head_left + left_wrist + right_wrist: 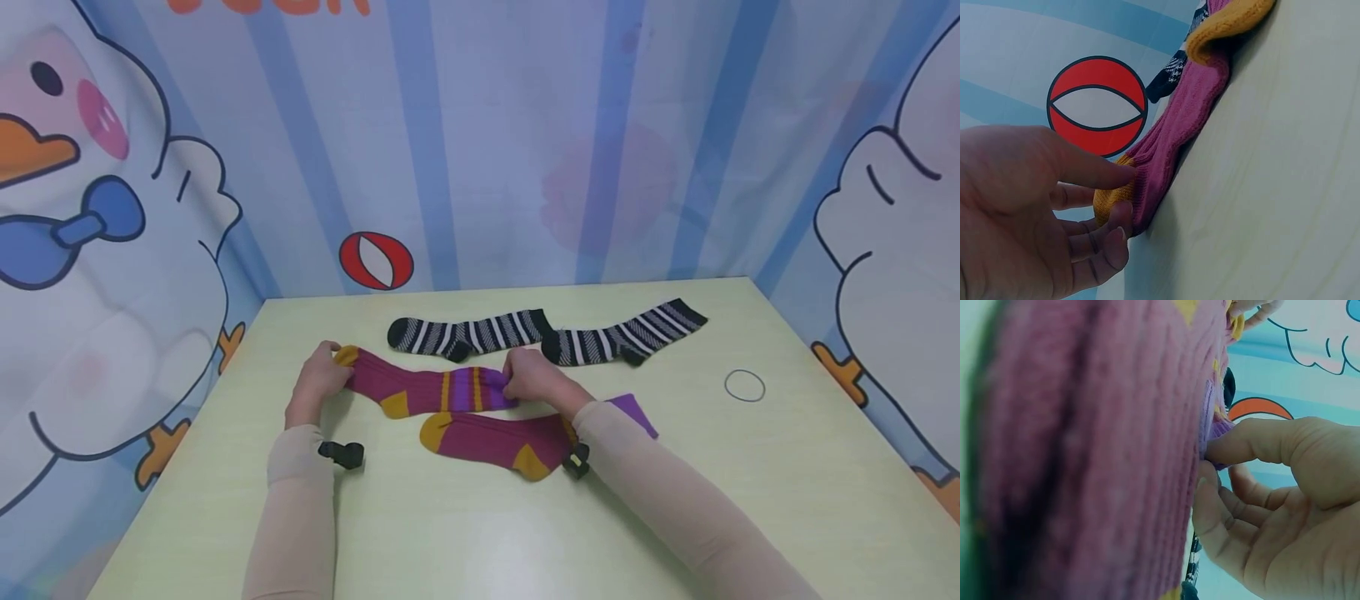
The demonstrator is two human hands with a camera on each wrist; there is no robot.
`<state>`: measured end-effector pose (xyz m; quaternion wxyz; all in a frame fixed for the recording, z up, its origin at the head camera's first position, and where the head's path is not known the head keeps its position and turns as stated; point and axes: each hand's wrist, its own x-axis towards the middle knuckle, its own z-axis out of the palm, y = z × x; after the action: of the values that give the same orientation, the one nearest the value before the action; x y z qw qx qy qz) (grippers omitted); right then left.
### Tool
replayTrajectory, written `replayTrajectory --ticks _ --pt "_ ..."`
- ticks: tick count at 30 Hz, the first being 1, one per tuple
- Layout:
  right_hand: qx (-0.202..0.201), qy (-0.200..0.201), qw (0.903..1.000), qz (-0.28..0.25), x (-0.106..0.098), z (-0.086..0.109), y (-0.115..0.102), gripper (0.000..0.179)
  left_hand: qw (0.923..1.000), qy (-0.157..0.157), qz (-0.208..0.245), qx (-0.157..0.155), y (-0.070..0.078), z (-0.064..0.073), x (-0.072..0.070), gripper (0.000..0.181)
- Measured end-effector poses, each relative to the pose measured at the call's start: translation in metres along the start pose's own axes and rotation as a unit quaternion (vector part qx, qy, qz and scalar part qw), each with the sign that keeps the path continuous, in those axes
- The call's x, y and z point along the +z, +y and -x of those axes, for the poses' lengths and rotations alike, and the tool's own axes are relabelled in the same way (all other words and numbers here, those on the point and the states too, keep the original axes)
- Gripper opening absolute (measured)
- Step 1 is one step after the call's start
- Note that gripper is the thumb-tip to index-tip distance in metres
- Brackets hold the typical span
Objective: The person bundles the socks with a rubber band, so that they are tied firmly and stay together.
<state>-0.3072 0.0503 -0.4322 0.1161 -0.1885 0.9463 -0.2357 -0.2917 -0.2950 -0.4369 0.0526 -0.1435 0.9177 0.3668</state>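
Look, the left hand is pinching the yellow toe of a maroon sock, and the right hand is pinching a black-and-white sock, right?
Not quite: the right hand pinches the purple end of that same maroon sock, as the head view shows. The left hand does pinch its yellow toe.

Orange letters [238, 6] on the striped backdrop [502, 167], cut off at the top, are unreadable.

2 maroon socks [423, 391] have mustard heels [395, 406] and toes [433, 433].
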Motion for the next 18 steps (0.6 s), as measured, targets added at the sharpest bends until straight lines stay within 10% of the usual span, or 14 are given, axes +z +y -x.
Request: replayTrajectory --ticks 10,18 --pt "0.002 0.043 0.999 -0.011 0.0044 0.0046 0.0005 0.051 0.9999 -0.002 0.007 -0.016 0.0019 0.0012 -0.0031 0.07" --pt "-0.035 0.029 0.999 0.0 0.0039 0.0046 0.0017 0.024 0.9998 0.007 0.004 0.016 0.0011 0.0016 -0.0021 0.058"
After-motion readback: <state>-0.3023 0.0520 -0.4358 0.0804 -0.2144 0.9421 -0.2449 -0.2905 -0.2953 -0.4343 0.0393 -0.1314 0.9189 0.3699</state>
